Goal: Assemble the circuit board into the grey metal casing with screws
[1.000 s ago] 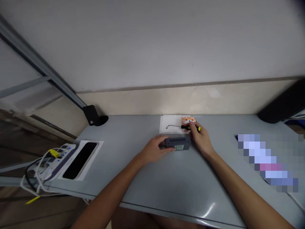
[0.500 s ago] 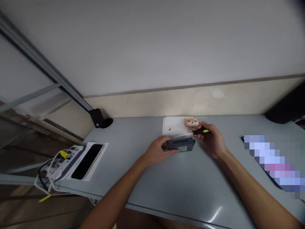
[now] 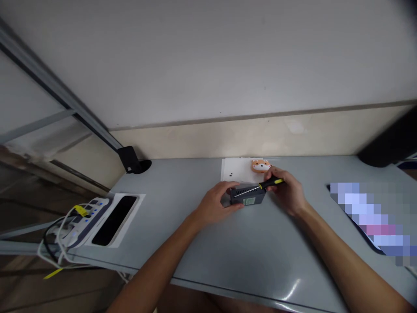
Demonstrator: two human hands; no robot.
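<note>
A small dark grey metal box (image 3: pixel 249 197) with vent slots and a green label lies on the grey desk (image 3: pixel 234 243). My left hand (image 3: pixel 216 202) is closed round its left end. My right hand (image 3: pixel 286 193) is closed on a black and yellow screwdriver (image 3: pixel 260 187). The shaft lies slanted across the top of the box, with its tip toward the left.
A white sheet (image 3: pixel 236 169) with tiny black screws (image 3: pixel 230 175) lies behind the box. An orange animal-face trinket (image 3: pixel 260 165) sits on it. A power strip (image 3: pixel 86 213) with cables hangs at the desk's left edge. A black clamp (image 3: pixel 130 159) stands at back left.
My right hand picked the screwdriver up from the white sheet and brought it over the box, shaft now lying across its top. My left hand stayed on the box.
</note>
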